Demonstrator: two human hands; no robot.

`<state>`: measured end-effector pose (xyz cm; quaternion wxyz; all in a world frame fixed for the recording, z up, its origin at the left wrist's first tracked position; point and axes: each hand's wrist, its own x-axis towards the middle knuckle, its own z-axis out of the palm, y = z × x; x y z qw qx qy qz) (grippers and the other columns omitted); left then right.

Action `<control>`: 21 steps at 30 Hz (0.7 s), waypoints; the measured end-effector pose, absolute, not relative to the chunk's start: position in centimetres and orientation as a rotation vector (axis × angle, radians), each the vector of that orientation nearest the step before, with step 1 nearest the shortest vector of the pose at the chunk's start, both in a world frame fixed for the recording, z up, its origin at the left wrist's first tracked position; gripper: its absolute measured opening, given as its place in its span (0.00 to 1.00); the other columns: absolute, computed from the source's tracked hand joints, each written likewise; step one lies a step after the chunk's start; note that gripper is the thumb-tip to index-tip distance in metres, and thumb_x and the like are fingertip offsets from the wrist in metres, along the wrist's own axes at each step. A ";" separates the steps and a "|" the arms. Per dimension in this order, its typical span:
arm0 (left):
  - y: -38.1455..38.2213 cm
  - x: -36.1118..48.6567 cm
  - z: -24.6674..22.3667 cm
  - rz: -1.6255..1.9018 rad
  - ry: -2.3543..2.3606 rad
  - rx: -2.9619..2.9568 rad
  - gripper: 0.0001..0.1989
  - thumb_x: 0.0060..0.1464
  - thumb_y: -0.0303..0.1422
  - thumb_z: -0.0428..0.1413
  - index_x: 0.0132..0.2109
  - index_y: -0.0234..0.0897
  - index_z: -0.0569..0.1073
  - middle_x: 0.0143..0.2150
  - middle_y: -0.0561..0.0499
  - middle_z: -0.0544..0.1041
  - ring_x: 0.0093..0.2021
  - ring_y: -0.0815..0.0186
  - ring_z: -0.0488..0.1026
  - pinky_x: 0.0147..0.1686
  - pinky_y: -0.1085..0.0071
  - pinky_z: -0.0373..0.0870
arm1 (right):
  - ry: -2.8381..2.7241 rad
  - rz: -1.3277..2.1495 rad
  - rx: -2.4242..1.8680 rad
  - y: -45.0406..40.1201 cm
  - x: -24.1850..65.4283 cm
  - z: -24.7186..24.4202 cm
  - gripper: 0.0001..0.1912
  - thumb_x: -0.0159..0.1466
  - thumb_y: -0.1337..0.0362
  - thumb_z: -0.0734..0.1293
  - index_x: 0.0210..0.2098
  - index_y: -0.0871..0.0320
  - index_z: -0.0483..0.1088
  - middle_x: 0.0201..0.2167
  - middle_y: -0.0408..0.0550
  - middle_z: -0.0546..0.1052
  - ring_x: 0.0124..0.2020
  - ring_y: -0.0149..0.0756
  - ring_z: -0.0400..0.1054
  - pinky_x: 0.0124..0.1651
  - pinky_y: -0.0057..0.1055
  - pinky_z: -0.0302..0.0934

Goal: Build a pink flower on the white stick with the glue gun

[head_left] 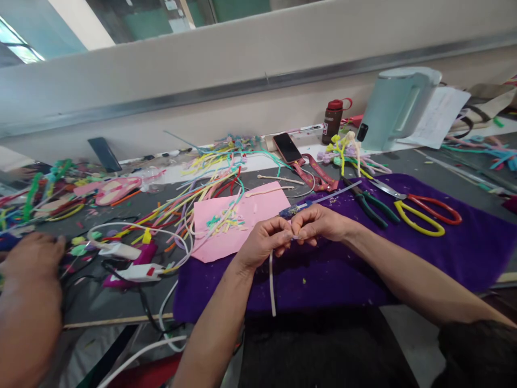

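My left hand (264,241) is closed in a pinch, and a cream pipe cleaner (272,285) hangs straight down from under its fingers. My right hand (319,222) is pinched too, its fingertips meeting the left ones over a small pale bit too hidden to name. Just behind the fingers lies a blue glue gun (287,212), partly covered by my hands, with a long translucent glue stick (337,193) running to the right. Both hands are above a purple cloth (339,275). Left of them, a pink sheet (210,245) carries small cut yellow and green pieces.
Scissors (420,218) with red and yellow handles and green-handled pliers (374,207) lie right. Behind stand a phone (286,146), a brown bottle (332,123) and a pale blue jug (398,108). Cables and a power adapter (141,272) lie left, near another person's hand (36,258).
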<state>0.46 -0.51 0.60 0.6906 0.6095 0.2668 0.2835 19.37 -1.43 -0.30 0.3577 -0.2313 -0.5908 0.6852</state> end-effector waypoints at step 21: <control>-0.1 0.9 0.5 0.782 0.761 1.282 0.12 0.47 0.40 0.56 0.31 0.35 0.67 0.22 0.57 0.68 0.16 0.78 0.61 0.15 0.81 0.55 | -1.318 1.721 -0.672 -1.5 18.3 -0.4 0.12 0.54 0.59 0.67 0.26 0.63 0.64 0.17 0.39 0.66 0.14 0.21 0.56 0.16 0.20 0.46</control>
